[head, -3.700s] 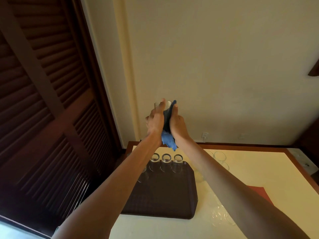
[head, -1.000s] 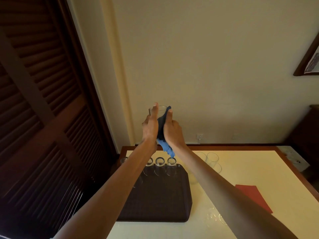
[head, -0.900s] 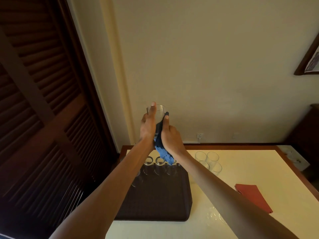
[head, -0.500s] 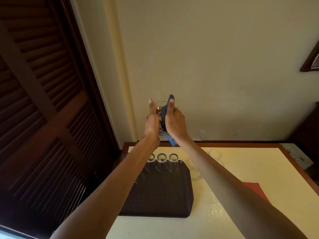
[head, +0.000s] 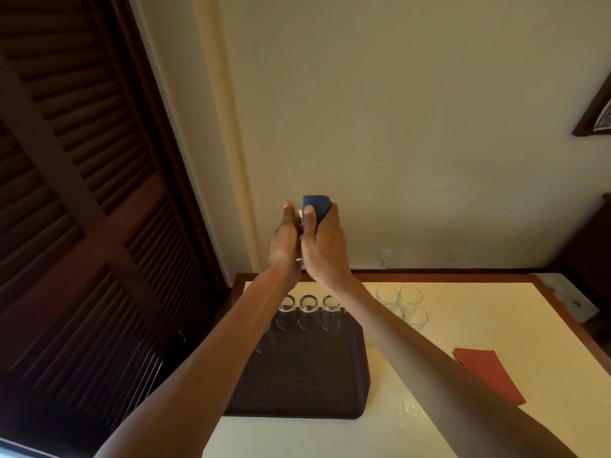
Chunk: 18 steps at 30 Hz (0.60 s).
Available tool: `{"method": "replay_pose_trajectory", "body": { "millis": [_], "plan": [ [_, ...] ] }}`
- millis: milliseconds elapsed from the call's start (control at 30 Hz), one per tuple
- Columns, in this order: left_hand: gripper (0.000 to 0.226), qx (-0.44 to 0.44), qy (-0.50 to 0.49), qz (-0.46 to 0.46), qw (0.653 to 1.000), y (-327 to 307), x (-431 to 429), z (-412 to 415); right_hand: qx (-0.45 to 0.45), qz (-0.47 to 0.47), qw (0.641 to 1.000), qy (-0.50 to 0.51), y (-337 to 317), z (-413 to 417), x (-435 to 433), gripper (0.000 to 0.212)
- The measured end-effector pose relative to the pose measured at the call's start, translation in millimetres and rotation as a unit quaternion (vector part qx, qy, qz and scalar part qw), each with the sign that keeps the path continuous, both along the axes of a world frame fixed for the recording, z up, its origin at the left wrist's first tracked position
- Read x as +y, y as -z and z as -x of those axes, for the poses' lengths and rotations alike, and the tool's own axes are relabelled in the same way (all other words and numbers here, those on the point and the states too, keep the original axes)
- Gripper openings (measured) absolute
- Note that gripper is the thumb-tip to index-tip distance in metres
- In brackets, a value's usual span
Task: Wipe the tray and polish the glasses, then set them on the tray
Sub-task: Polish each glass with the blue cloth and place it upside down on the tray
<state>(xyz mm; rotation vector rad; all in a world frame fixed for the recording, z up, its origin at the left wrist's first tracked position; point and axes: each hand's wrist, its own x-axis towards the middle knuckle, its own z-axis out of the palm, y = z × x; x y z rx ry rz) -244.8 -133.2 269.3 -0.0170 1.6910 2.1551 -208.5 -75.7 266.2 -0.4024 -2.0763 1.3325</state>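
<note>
I hold a clear glass (head: 300, 215) raised in front of the wall, mostly hidden between my hands. My left hand (head: 285, 241) grips its left side. My right hand (head: 325, 247) presses a blue cloth (head: 316, 206) around its right side. Below lies the dark brown tray (head: 307, 378) on the cream table (head: 496, 325). A row of clear glasses (head: 308, 310) stands along the tray's far edge, with another glass (head: 264, 342) partly behind my left forearm. Several more glasses (head: 401, 304) stand on the table to the right of the tray.
A folded red napkin (head: 487, 373) lies on the table at the right. More glassware (head: 410, 408) shows faintly near the tray's front right corner, by my right forearm. Dark louvred doors (head: 82, 209) fill the left side. A picture frame (head: 595, 114) hangs at the far right.
My right hand has turned round the glass, so the blue cloth now covers its top right instead of hanging below. The glass stays raised in both hands.
</note>
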Motion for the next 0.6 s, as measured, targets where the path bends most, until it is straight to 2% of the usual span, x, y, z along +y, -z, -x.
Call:
{"method": "replay_pose_trajectory", "body": {
  "millis": [100, 167, 300, 400, 433, 533, 600],
  "plan": [
    [0.069, 0.032, 0.007, 0.008, 0.999, 0, -2, -3, -0.016, 0.041, 0.999, 0.009, -10, 3, 10, 0.046],
    [0.067, 0.044, 0.006, 0.022, 0.999, -3, -2, -5, -0.036, 0.064, 0.997, -0.010, -13, 0, 12, 0.057],
    [0.072, 0.064, -0.023, 0.066, 0.995, -4, -4, -1, -0.122, 0.101, 0.986, -0.057, -1, -6, 13, 0.072],
    [0.049, 0.092, -0.050, 0.062, 0.993, -6, -9, 0, -0.178, 0.145, 0.968, -0.103, 17, -6, 9, 0.075],
    [0.048, 0.102, -0.058, 0.061, 0.991, -5, -9, 2, -0.187, 0.180, 0.958, -0.118, 19, -6, 7, 0.073],
    [0.080, 0.092, -0.083, 0.059, 0.991, -4, -10, 2, -0.199, 0.327, 0.914, -0.136, 18, -3, 6, 0.067],
    [0.087, 0.085, -0.089, 0.053, 0.991, -6, -12, 1, -0.197, 0.411, 0.882, -0.120, 16, -1, 7, 0.068]
  ]
}}
